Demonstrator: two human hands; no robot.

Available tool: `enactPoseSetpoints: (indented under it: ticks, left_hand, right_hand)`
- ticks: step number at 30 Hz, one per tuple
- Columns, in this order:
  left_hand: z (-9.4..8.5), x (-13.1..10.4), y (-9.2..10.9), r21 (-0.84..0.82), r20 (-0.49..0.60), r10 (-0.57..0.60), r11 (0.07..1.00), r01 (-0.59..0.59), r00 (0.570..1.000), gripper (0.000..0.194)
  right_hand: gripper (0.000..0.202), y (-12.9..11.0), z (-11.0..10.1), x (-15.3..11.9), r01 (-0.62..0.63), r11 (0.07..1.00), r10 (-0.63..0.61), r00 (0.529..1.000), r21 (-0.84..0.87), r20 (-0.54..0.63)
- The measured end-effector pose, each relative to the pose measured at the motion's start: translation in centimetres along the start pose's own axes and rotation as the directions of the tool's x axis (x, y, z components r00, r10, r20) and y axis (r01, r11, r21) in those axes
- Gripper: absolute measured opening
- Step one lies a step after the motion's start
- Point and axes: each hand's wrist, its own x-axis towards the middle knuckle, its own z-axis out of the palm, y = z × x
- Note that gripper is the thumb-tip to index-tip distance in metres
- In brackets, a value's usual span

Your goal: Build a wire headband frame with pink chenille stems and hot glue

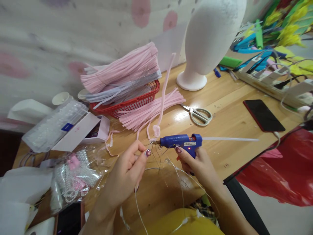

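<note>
My right hand (198, 163) grips a blue glue gun (174, 141) with a white glue stick (230, 139) jutting from its back. Its red light is lit. The nozzle points left, at the fingertips of my left hand (130, 164), which are pinched together on a thin wire (138, 204). Pale wire loops, with small whitish clumps, hang below both hands toward my lap. Just beyond the nozzle a pink pipe cleaner (164, 94) rises from a small curl at its lower end; whether it joins the wire I cannot tell.
Behind lie a pink pipe-cleaner bundle (151, 109), a red basket (137, 106) of more bundles and scissors (201, 116). A white foam head (207, 36) stands at the back. Right are a phone (264, 115) and power strip (266, 83); left, bagged beads (73, 176) and a clear box (55, 125).
</note>
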Motion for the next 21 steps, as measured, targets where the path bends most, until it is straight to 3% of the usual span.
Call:
enactPoseSetpoints:
  ticks: [6, 10, 16, 18, 21]
  left_hand:
    - [-0.4, 0.0, 0.0, -0.062, 0.035, 0.019, 0.998, -0.017, 0.999, 0.023]
    - [-0.5, 0.0, -0.1, -0.095, -0.009, 0.039, 0.995, -0.040, 0.999, 0.025]
    - [-0.7, -0.2, -0.5, -0.188, -0.125, 0.063, 0.978, -0.086, 0.990, 0.023]
    - [-0.2, -0.3, -0.5, -0.191, -0.129, 0.071, 0.977, -0.095, 0.989, 0.023]
    - [0.9, -0.4, -0.3, -0.121, -0.173, 0.125, 0.982, -0.147, 0.977, 0.022]
  right_hand:
    - [0.048, -0.3, -1.1, -0.2, -0.032, 0.999, 0.030, 0.997, -0.029, -0.073]
    - [0.049, -0.4, -1.5, -0.2, -0.016, 0.998, 0.012, 0.998, -0.059, -0.065]
    - [0.041, 0.6, -5.7, 1.5, 0.022, 0.929, -0.157, 0.927, -0.368, -0.341]
    - [0.042, 1.0, -6.6, 2.2, 0.062, 0.880, -0.239, 0.915, -0.471, -0.326]
    - [0.040, 2.1, -7.0, 3.0, 0.196, 0.707, -0.395, 0.906, -0.679, -0.149]
